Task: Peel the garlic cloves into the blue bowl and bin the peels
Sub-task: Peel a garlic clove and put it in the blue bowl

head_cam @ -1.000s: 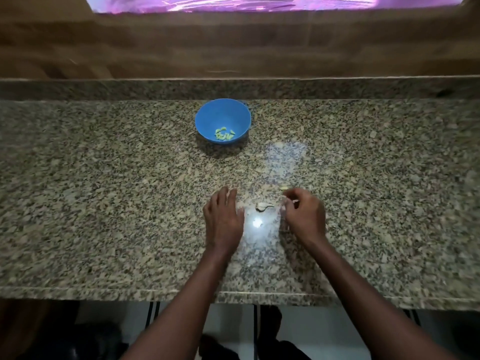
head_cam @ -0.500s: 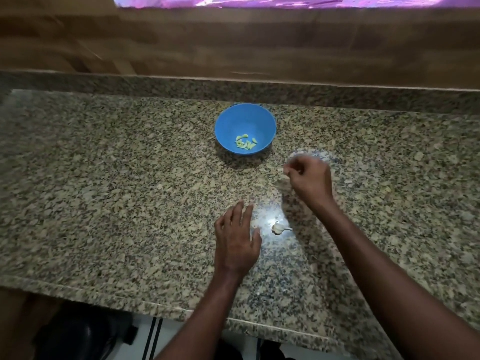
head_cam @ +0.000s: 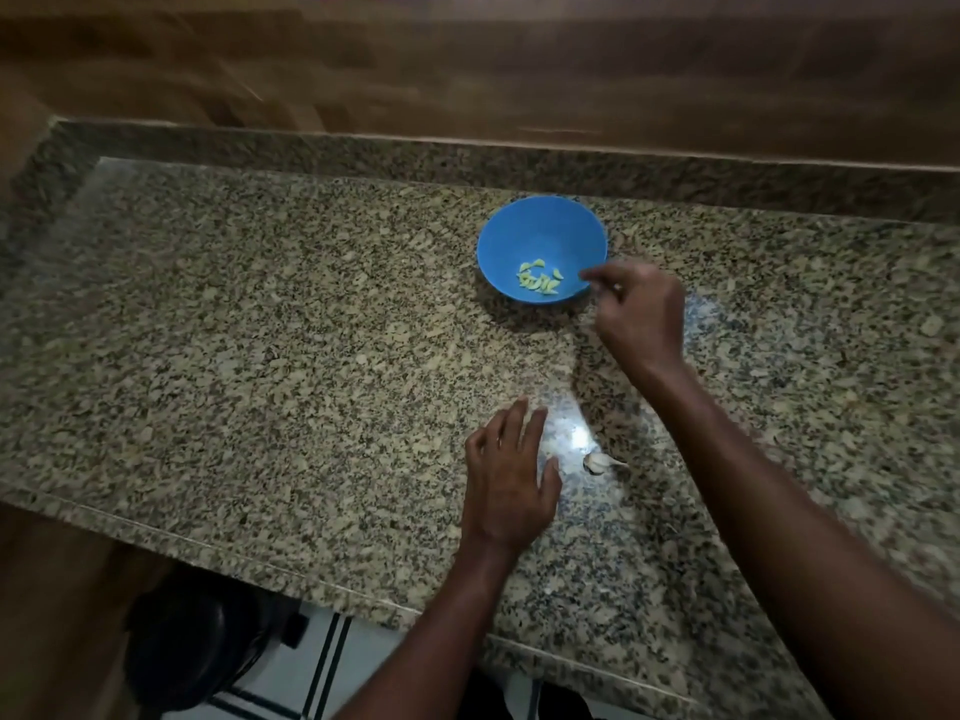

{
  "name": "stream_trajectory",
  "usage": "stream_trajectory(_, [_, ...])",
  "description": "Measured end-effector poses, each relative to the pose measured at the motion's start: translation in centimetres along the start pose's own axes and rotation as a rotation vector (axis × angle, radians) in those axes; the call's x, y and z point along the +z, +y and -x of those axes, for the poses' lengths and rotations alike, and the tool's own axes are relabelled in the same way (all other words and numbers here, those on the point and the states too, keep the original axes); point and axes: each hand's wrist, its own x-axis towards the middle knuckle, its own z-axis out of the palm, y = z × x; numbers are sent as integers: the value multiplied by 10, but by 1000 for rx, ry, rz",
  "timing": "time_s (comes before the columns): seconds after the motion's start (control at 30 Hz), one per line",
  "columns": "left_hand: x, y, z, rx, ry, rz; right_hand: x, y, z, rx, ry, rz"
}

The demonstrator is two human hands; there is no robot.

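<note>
Countertop (head_cam: pixel 270 366) of speckled granite, polished and glossy with a bright light reflection; blue bowl (head_cam: pixel 524 236) of smooth, matt-looking plastic; wall panel (head_cam: pixel 519 70) behind of brown wood grain, dull finish.

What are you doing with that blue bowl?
A person is peeling garlic. Their right hand reaches to the rim of the blue bowl, fingers curled; what it holds is unclear. Peeled cloves lie inside. The left hand rests flat on the granite counter, beside a garlic piece.
</note>
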Motion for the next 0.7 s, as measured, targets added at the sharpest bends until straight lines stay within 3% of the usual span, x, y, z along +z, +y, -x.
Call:
stream_trajectory(0.1, [0, 0, 0, 10, 11, 7, -22, 31, 56, 103, -5, -36])
stream_trajectory(0.33, [1, 1, 0, 17, 32, -15, -29, 77, 155, 181, -319, 119])
stream_trajectory(0.53, [-5, 3, 2, 9, -2, 0, -21, 60, 161, 153, -256, 192])
stream_trajectory(0.63, [-10, 11, 1, -75, -16, 136, -31, 59, 161, 201, -266, 86])
stream_trajectory(0.7, [-25, 22, 2, -152, 4, 363, -42, 57, 163, 200, -307, -7])
